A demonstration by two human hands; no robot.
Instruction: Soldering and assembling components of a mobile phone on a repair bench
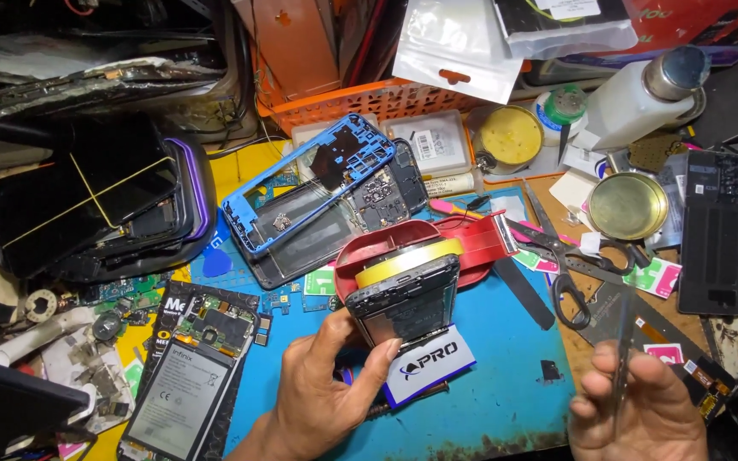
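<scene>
The left hand [326,397] grips an opened phone body [403,303] above the blue mat [489,401], tilted against a red tape dispenser [437,243]. The right hand [638,410], fingers pinched, holds thin tweezers [625,350] upright. Advisable: steady the body firmly and bring the tips in slowly, clear of exposed circuitry.

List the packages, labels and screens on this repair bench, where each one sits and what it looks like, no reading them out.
Clear plastic bags: top centre, hanging, white-backed.
White label card: blue mat, beside the left hand, dark logo.
Green and pink stickers: right of the scissors, small squares.
Stacked phone screens: left, black, banded with yellow elastic.
Battery label: bottom left, grey rectangle.
</scene>
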